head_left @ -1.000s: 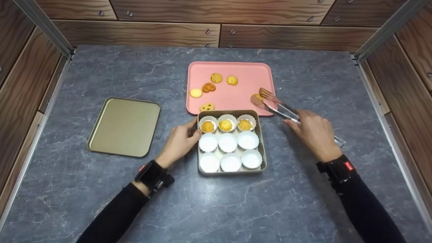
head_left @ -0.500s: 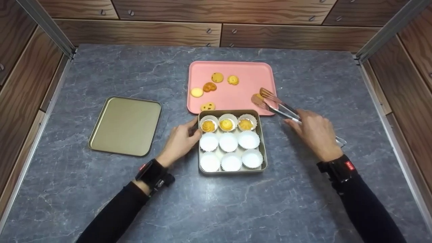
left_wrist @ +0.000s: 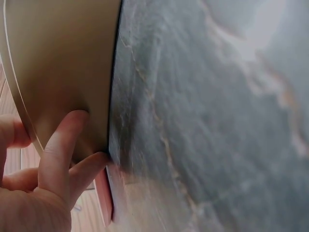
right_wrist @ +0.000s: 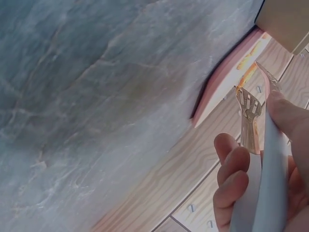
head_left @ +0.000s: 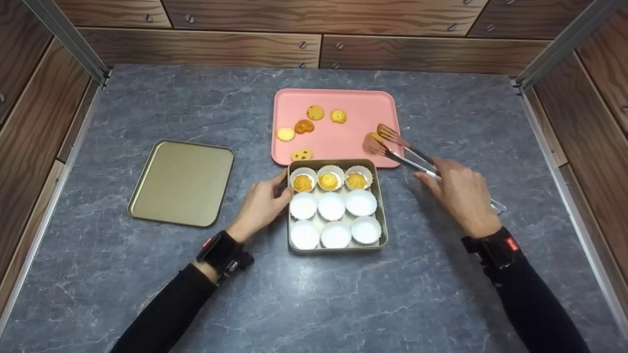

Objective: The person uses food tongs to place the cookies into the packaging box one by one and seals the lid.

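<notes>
My right hand holds metal tongs with slotted, fork-like heads over the right side of the pink tray. A golden cookie shows between the two heads; in the right wrist view, the tongs' slotted head is close to the orange-yellow cookie. My left hand rests against the left wall of a square gold tin. The left wrist view has the fingers pressed to the tin's side. White paper cups fill the tin, and the back three contain cookies.
On the pink tray several other cookies lie, among them a pretzel-shaped one. The tin overlaps the tray's front edge in the head view. A gold lid lies flat at the left. Wood-grain panels enclose the grey marbled table.
The tongs' heads have shifted slightly toward the back of the tray, and the cookie between them shows a little farther back too. My left hand and the tin have stayed in place.
</notes>
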The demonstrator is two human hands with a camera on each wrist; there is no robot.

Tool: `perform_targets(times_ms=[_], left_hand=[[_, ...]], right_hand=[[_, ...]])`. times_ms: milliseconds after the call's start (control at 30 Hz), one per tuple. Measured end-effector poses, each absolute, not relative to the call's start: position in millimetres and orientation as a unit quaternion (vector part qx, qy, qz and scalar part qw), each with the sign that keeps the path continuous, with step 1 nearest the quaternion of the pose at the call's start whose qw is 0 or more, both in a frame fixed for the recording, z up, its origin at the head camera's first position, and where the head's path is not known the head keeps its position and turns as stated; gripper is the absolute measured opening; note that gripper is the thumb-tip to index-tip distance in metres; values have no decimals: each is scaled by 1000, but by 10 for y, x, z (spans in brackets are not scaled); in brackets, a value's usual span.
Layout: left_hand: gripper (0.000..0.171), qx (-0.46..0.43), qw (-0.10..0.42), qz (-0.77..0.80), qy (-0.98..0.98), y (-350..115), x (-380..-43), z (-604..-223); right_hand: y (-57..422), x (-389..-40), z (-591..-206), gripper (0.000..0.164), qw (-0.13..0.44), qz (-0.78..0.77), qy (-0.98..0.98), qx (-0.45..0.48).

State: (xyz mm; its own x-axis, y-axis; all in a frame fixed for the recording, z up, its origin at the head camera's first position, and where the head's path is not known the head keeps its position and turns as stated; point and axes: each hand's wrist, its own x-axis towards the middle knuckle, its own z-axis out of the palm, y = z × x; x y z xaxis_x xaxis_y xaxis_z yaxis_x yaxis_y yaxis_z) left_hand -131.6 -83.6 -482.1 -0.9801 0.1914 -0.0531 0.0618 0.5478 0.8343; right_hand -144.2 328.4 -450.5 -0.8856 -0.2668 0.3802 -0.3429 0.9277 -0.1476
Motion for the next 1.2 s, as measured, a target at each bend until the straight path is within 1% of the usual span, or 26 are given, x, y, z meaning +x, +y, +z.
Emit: perform_targets(times_ms=[300, 433, 533, 700, 900, 1200], left_hand=[[57, 70, 74, 468, 878, -826, -1321, -4803], [57, 70, 76, 469, 877, -833, -1312, -4801], [58, 65, 84, 471, 875, -839, -1303, -4808], [58, 68, 83, 479, 872, -835, -1308, -4806], [57, 64, 88, 502, 858, -843, -1308, -4805], [57, 57, 82, 513, 853, -835, -1300, -4803]], right_hand=[[3211, -1354, -4400, 38, 202, 117, -957, 172], [3150, -1283, -4319, 43, 218, 112, -951, 187], [3098, -1220, -4274, 46, 220, 116, -949, 196], [3001, -1115, -4239, 49, 216, 131, -943, 217], [2849, -1018, -4235, 51, 204, 140, -931, 268], [2642, -929, -4255, 52, 158, 145, -921, 325]])
